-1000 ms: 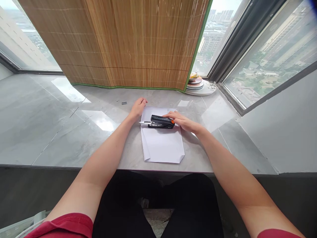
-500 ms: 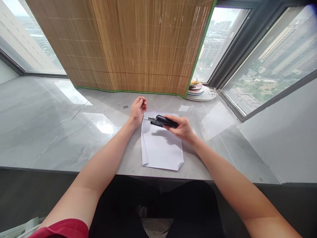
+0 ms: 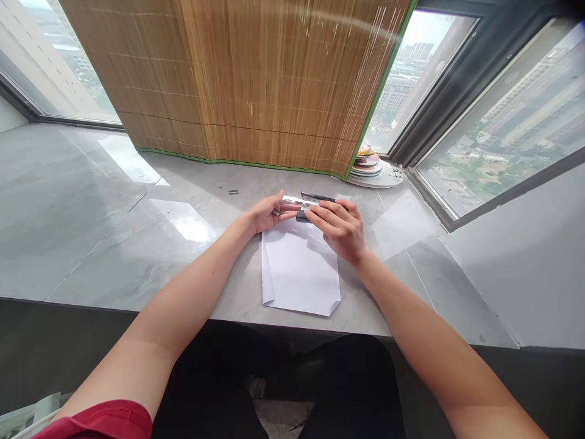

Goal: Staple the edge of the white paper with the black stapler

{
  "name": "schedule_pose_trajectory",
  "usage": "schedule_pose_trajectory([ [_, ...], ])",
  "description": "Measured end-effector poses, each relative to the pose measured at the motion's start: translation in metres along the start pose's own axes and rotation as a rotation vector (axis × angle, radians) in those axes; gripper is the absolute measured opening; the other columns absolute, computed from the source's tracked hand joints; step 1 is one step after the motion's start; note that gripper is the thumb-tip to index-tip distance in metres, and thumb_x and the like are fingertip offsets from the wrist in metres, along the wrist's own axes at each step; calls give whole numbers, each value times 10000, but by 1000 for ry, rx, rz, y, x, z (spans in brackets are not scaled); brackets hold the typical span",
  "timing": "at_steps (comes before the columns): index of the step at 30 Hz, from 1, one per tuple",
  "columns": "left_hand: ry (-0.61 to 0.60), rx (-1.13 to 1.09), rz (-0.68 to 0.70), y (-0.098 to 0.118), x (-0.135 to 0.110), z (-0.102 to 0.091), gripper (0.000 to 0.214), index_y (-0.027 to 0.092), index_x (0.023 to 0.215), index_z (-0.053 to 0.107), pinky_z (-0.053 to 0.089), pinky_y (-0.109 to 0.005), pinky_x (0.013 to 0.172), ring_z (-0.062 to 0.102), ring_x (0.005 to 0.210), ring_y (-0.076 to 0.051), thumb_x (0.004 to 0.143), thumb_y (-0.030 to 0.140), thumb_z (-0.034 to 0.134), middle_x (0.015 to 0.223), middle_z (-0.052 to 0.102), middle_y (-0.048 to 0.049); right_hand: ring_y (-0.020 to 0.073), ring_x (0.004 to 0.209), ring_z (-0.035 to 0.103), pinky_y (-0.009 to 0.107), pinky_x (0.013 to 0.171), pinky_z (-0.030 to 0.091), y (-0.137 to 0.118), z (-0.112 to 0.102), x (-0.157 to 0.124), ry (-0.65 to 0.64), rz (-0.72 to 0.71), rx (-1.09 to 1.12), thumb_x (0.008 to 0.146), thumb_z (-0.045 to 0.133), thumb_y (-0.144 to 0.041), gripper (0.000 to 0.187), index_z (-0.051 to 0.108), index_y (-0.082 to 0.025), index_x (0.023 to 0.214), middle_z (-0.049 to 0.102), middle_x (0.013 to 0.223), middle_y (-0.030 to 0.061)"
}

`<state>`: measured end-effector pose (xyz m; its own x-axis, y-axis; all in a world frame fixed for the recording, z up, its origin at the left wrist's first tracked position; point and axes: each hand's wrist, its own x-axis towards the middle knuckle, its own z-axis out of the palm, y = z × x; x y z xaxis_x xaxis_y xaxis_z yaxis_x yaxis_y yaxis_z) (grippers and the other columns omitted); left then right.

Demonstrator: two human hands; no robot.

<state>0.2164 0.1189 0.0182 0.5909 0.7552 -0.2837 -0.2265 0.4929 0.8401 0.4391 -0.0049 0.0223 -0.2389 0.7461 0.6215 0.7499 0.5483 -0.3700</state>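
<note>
A black stapler (image 3: 315,197) is held above the paper, its top arm lifted away from its base and a shiny metal part showing between them. My right hand (image 3: 340,225) is closed around its black body from the right. At its left end, my left hand (image 3: 267,212) has its fingers on the metal part. A small grey piece shows by those fingers; I cannot make out what it is. Below the hands, white paper sheets (image 3: 301,268) lie on the counter, with a fold along the left side and a bent lower right corner.
Two short grey strips, apparently staples (image 3: 233,192), lie on the grey tiled counter (image 3: 137,244), left of the hands. A stack of plates (image 3: 368,167) stands in the back right corner. A bamboo blind (image 3: 247,85) hangs behind, between windows.
My left hand has come right and its fingers now meet the stapler's metal end. The stapler has been raised and turned, its top arm opened wider. My right hand's grip has shifted around it.
</note>
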Motion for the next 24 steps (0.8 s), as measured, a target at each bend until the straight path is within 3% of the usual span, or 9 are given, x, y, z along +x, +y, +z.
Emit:
schedule_pose_trajectory([
  [2,33,-17,-10,3,-1,-2,400,129,967,734,608,-233,663,709,729,-145,1144,419,523,906,754,-133,373,1305,699,678,1229,441,1,0,0,149,112,41,1036,646,-243,323,826,-358,1278,817,1286,71],
  [4,56,-28,42,6,-2,-4,338,162,896,684,489,-219,500,527,551,-98,1108,397,567,769,633,-55,372,1242,723,652,1160,526,3,0,-1,264,226,181,971,714,-271,338,821,-317,1289,816,1266,87],
  [6,71,-1,150,10,-4,-4,277,196,847,617,397,-234,446,383,507,-96,1061,365,571,714,498,-9,345,1145,762,588,1066,609,6,1,-4,239,301,404,879,816,-322,393,820,-282,1269,825,1222,80],
  [10,47,211,294,11,-10,3,34,224,859,544,498,-305,587,498,665,-151,884,227,565,856,532,-63,292,1042,797,473,961,657,2,6,-7,-145,318,684,793,883,-321,428,836,-239,1210,841,1158,69],
  [12,13,291,303,9,-11,9,115,223,856,527,530,-335,664,552,749,-168,776,167,589,935,581,-87,278,1045,794,452,967,647,-5,7,-6,-320,258,675,822,836,-268,383,844,-239,1204,845,1153,65],
  [14,-38,314,310,6,-12,12,173,217,872,550,546,-343,721,589,811,-173,726,137,600,984,620,-90,274,1073,784,453,1003,631,-11,6,-3,-404,182,634,852,800,-241,378,839,-239,1228,845,1173,67],
  [19,-181,322,381,0,-15,13,188,221,983,642,587,-357,851,670,906,-182,830,221,752,1001,683,-62,285,1201,746,477,1106,586,-14,0,3,-490,99,652,943,820,-410,441,791,-266,1358,810,1311,83],
  [22,-281,334,400,-3,-17,13,322,222,1035,661,602,-410,915,721,962,-216,854,375,880,1061,722,-76,275,1256,711,465,1088,592,-11,1,3,-351,146,720,1015,744,-496,438,758,-304,1410,754,1425,84],
  [24,-276,329,419,-4,-17,13,410,228,1056,660,606,-451,996,743,1094,-261,828,432,934,1179,737,-95,271,1264,689,470,1074,593,-9,4,3,-202,157,683,1059,678,-485,380,762,-316,1389,736,1427,86],
])
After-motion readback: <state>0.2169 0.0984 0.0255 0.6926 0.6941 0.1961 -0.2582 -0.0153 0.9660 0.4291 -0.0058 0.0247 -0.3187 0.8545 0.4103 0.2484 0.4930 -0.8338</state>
